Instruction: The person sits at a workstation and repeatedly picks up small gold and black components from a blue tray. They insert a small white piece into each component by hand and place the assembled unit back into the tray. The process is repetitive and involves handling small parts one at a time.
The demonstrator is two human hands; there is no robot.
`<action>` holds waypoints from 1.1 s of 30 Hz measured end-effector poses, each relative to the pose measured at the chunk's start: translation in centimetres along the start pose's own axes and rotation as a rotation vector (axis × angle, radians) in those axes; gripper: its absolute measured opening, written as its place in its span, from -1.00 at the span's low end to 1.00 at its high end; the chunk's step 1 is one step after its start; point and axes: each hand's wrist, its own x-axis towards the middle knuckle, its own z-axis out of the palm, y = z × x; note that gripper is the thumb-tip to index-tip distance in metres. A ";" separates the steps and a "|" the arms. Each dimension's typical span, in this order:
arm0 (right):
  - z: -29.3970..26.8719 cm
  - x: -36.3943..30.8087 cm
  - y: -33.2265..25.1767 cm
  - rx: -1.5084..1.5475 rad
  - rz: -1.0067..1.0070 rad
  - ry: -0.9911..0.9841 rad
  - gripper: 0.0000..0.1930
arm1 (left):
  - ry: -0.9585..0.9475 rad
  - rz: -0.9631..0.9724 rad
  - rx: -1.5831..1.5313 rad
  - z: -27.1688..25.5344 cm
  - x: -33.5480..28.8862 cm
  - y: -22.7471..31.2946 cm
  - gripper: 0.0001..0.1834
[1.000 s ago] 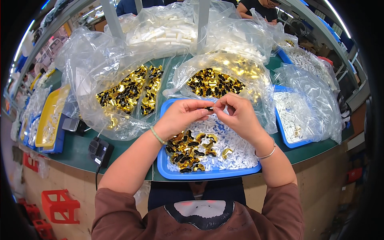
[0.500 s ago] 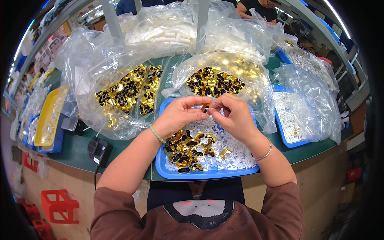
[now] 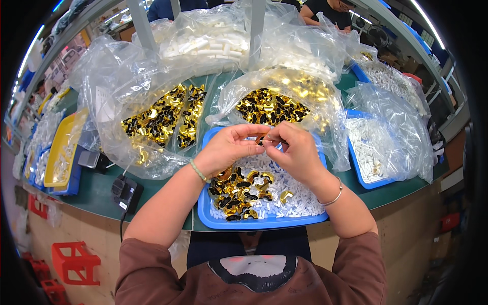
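Observation:
Both hands meet above a blue tray. Between thumb and fingers, my left hand pinches a small gold part, mostly covered by the fingertips. My right hand is closed in a pinch against that part; whatever its fingertips hold is too small to make out. Under the hands, the tray bears many small white plastic pieces. Gold curved parts with black insides lie heaped at its left side, and a single gold part rests on the white pieces.
Clear plastic bags of gold parts lie open behind the tray and to the left. A second blue tray of white pieces stands at right. A black power adapter and a yellow tray are at left. Grey posts rise behind.
My right hand's fingers have shifted slightly at the small gold part. My left hand keeps its pinch with little movement.

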 end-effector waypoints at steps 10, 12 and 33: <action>0.0 -0.1 -0.4 -0.050 0.057 -0.033 -0.82 | -0.039 0.021 0.022 0.0 -0.1 0.2 -0.50; 0.1 -0.1 -0.5 -0.048 0.064 -0.040 -0.81 | -0.047 0.011 0.016 0.0 -0.1 0.3 -0.50; -0.8 0.4 -0.6 0.083 0.093 -0.169 -0.74 | 0.059 -0.052 -0.069 -0.4 0.1 -0.6 -0.65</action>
